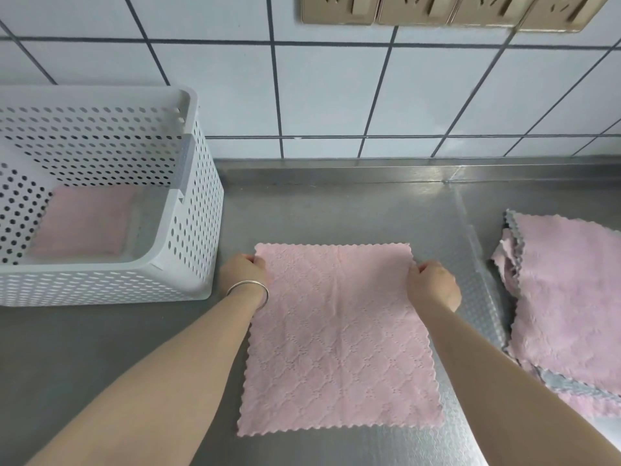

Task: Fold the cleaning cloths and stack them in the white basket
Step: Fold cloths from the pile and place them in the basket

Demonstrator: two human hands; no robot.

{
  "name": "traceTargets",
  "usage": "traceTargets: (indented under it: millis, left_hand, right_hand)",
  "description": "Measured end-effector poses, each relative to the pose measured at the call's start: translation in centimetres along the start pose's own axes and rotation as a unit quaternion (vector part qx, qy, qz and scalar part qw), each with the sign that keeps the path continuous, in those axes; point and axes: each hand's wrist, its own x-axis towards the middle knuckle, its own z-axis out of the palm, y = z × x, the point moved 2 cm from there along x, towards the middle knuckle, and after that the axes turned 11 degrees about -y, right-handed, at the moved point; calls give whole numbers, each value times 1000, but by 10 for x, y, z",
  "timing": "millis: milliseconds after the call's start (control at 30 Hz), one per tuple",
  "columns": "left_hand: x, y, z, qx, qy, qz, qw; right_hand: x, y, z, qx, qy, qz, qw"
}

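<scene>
A pink cleaning cloth (339,338) lies spread flat and square on the steel counter in front of me. My left hand (243,274) pinches its far left corner, and my right hand (433,284) pinches its far right corner. The white perforated basket (198,210) stands at the left, with one folded pink cloth (84,223) lying on its bottom. A loose pile of unfolded pink and grey cloths (568,297) sits at the right edge of the view.
The steel counter (336,203) runs back to a white tiled wall (336,95). A row of beige wall sockets (437,10) sits high on the tiles. A silver bangle (250,287) circles my left wrist.
</scene>
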Motion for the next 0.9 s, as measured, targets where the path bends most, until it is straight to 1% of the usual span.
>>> traceTargets:
  millis: [100, 167, 200, 233, 267, 300, 333, 367, 400, 433, 500, 533, 633, 733, 833, 900]
  left_hand:
    - [0, 0, -2, -17, 4, -8, 1000]
    - [-8, 0, -2, -52, 24, -13, 998]
    - [-16, 0, -1, -52, 34, 6, 998]
    - [-26, -1, 1, -28, 39, 52, 997]
    - [-37, -3, 7, 12, 43, 126, 991]
    - [-49, -6, 15, 57, 53, 218, 973]
    - [-62, -10, 25, 112, 66, 303, 944]
    - [-73, -14, 38, 160, 74, 367, 913]
    - [-83, -21, 52, 198, 62, 408, 889]
    - [-94, -27, 64, 231, 42, 424, 875]
    - [-109, -42, 80, 266, -2, 420, 868]
    - [-114, -50, 82, 279, -8, 415, 866]
    - [-114, -77, 81, 314, 6, 406, 858]
    - [-112, -98, 75, 317, 2, 397, 861]
    - [-110, -113, 66, 320, 14, 392, 863]
    - [-108, -123, 61, 320, 19, 378, 868]
  right_hand:
    - [-4, -5, 1, -9, 3, 4, 1000]
    - [-14, -10, -2, -51, 30, -5, 998]
    - [-22, -11, -3, -69, 50, -22, 996]
    - [-33, -13, -2, -83, 71, -53, 993]
    - [-45, -14, 4, -94, 95, -105, 985]
    - [-59, -14, 13, -102, 113, -179, 972]
    - [-74, -14, 26, -106, 122, -257, 953]
    - [-90, -12, 40, -106, 117, -321, 934]
    - [-104, -9, 53, -109, 95, -367, 919]
    - [-116, -5, 66, -119, 66, -392, 910]
    - [-132, 5, 86, -129, 18, -399, 907]
    - [-137, 10, 91, -122, 8, -394, 911]
    - [-145, 34, 98, -102, 6, -358, 928]
    - [-143, 69, 94, -110, 9, -305, 946]
    - [-141, 99, 81, -118, 25, -269, 955]
    - [-140, 114, 74, -124, 22, -262, 957]
